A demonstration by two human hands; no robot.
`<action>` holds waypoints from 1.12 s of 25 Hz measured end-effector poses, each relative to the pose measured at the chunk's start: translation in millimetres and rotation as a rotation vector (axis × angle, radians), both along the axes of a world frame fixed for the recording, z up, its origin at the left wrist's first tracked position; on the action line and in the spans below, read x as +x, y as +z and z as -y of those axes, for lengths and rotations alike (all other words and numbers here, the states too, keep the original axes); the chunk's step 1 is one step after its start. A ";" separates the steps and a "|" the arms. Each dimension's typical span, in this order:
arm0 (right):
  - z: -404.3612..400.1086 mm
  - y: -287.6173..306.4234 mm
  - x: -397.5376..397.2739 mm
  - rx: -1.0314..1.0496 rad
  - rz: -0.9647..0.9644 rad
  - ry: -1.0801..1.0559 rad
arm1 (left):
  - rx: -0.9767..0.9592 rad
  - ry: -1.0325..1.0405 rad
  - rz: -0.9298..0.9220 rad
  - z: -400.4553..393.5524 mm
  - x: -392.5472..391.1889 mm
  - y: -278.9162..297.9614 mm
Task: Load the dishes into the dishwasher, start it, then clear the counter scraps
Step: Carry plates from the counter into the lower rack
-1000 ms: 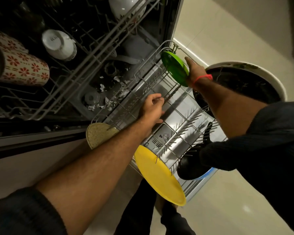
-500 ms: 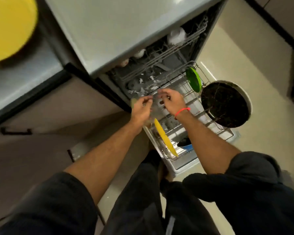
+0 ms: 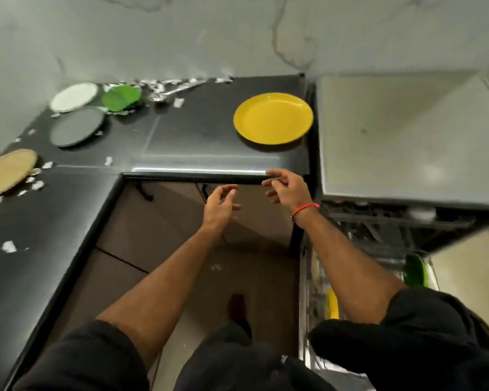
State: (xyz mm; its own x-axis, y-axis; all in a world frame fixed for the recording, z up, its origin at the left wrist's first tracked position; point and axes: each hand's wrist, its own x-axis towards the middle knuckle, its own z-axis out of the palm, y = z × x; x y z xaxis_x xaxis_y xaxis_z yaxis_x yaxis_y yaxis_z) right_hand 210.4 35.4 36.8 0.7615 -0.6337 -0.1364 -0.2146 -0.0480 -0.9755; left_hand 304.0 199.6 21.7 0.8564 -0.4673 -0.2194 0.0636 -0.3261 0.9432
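Observation:
A yellow plate [image 3: 273, 117] lies on the black counter [image 3: 181, 136] close to the dishwasher [image 3: 401, 131]. Both my hands hover empty just in front of the counter's edge, below that plate: my left hand [image 3: 220, 206] and my right hand [image 3: 287, 189], fingers loosely curled. At the counter's far left lie a white plate [image 3: 74, 96], green plates [image 3: 121, 97], a grey plate [image 3: 76, 127] and a tan plate [image 3: 7, 172]. In the pulled-out lower rack [image 3: 308, 277] stand a green plate [image 3: 414, 270] and a yellow plate [image 3: 332, 303].
White paper scraps [image 3: 9, 246] are scattered over the counter, with a heap along the back wall [image 3: 164, 86]. Brown cabinet fronts [image 3: 164, 221] sit under the counter. The open dishwasher and its rack stand at my right.
I have stood up and turned from the lower rack to the counter. Both hands left the rack and rose empty toward the counter's edge.

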 end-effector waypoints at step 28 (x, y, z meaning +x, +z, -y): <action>-134.7 17.4 564.8 0.432 -0.112 0.177 | -0.144 0.446 -0.324 -103.6 562.2 8.0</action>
State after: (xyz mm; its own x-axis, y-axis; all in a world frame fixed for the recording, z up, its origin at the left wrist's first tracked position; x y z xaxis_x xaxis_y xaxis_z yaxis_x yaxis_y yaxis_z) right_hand 775.2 170.1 54.2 0.8181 -0.3629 -0.4461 -0.3445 0.3119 -0.8854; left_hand 866.2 303.3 29.7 0.8772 -0.1201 -0.4648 0.4594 -0.0711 0.8854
